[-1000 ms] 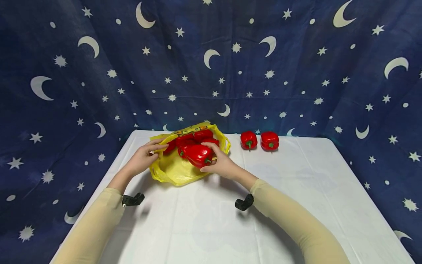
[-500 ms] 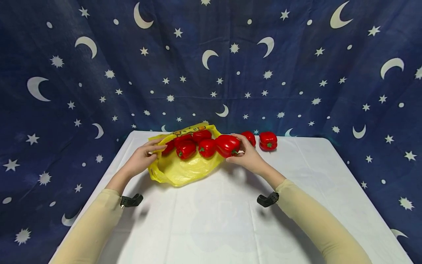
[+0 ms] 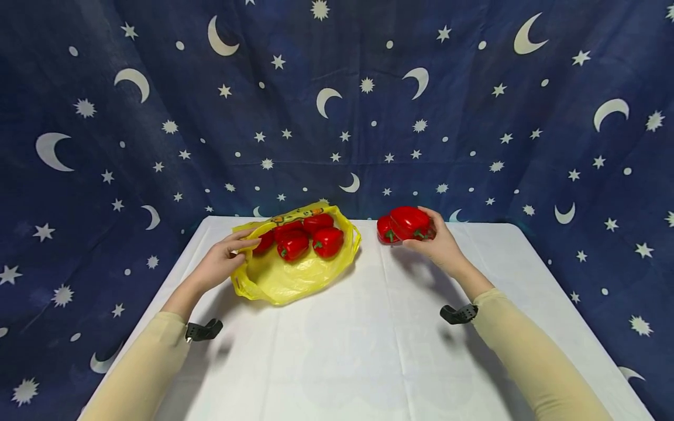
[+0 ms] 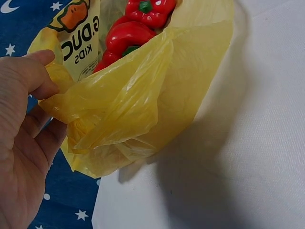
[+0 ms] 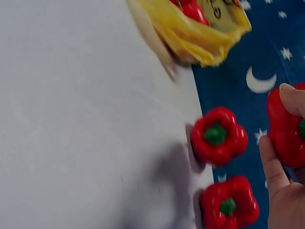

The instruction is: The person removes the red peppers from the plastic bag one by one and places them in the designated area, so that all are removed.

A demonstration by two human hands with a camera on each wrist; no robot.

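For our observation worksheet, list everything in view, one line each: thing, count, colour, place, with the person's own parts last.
Table: one, white-covered, before the person
Backdrop: one, dark blue, white-patterned, behind the table
Bag: one, yellow, on the table
Bagged peppers: five visible, overlapping, red, in the bag
Loose peppers: two, red, on the table, right of the bag
Held pepper: one, red, in the right hand
Straps: two, black, one by each wrist
Sleeves: two, beige, on the arms
Left hand: one, holding the bag's edge
Right hand: one, near the loose peppers
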